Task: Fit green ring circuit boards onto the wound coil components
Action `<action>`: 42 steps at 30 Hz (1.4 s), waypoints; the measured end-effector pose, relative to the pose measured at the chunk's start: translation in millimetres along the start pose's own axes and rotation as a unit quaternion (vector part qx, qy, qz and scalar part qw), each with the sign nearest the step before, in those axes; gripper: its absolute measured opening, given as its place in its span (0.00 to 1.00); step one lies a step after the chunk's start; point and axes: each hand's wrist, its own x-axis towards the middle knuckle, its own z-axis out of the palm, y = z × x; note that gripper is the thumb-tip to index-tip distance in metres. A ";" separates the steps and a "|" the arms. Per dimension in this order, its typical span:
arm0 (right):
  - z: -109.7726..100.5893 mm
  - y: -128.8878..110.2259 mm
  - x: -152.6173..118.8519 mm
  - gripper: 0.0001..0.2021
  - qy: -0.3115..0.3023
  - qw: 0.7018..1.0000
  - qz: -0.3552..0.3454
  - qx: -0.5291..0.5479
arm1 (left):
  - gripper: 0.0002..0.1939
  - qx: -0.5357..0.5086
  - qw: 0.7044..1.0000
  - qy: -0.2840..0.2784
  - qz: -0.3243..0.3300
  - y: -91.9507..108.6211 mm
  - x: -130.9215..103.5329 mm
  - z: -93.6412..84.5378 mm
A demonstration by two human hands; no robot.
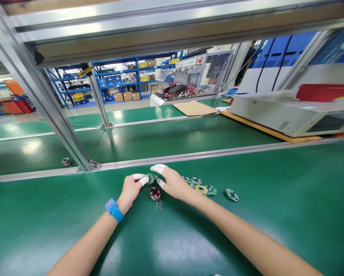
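Note:
My left hand (133,188), with white finger cots on the thumb and a finger, pinches a small round green circuit board (150,178) just above the bench. Close by on the right, my right hand (172,182) has its thumb and forefinger spread, also in white cots, with nothing visible between them. Below the two hands stands a small motor stator (155,194) with copper-red windings and thin wires trailing toward me. Several ring-shaped circuit boards (210,190) lie in a pile beside my right hand, with a yellowish ring (201,189) among them. My right hand partly hides that pile.
One loose ring board (232,194) lies apart at the right. A metal frame post (57,103) rises at the left, near another small motor part (66,161). A metal rail (174,157) crosses behind my hands. A grey instrument case (289,113) stands at the back right.

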 end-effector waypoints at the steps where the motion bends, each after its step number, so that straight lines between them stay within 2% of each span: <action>1: -0.5 -1.4 0.0 0.24 0.006 1.000 0.006 0.001 | 0.17 -0.013 1.000 0.001 -0.008 0.8 0.2 -0.8; 6: -1.0 -13.0 -1.0 0.24 0.023 0.998 0.027 -0.044 | 0.23 -0.043 0.999 0.000 -0.029 6.9 -2.0 -0.8; 10: -1.9 -17.7 -2.7 0.17 0.021 0.995 0.024 -0.092 | 0.22 -0.029 0.999 -0.018 -0.022 13.4 -4.9 0.8; 13: -6.8 -11.9 -4.6 0.15 0.018 0.996 0.031 -0.087 | 0.18 -0.005 0.999 -0.036 -0.010 20.0 -11.4 0.9; 16: -14.1 0.1 -7.6 0.14 0.020 0.996 0.079 -0.031 | 0.14 0.158 0.985 -0.053 0.035 26.1 -22.7 2.7; 19: -18.6 9.9 -10.2 0.13 -0.001 0.990 0.123 0.066 | 0.13 0.326 0.938 -0.081 0.080 28.4 -32.0 6.6; 24: -14.5 10.0 -13.9 0.10 -0.097 0.968 0.108 0.207 | 0.11 0.318 0.936 -0.125 0.085 24.6 -33.8 6.9; 27: -10.9 5.7 -18.4 0.12 -0.086 0.965 0.093 0.230 | 0.11 0.328 0.931 -0.126 0.093 21.5 -32.9 4.7; 29: -10.1 2.8 -21.3 0.13 -0.075 0.969 0.079 0.222 | 0.11 0.343 0.926 -0.124 0.100 20.1 -33.0 4.4; 34: -10.1 -3.9 -24.8 0.13 -0.090 0.987 0.014 0.135 | 0.11 0.362 0.918 -0.120 0.110 18.8 -34.3 7.2; 42: -5.4 -6.0 -34.1 0.15 -0.091 0.996 0.016 -0.001 | 0.13 0.364 0.918 -0.102 0.119 15.3 -36.4 10.3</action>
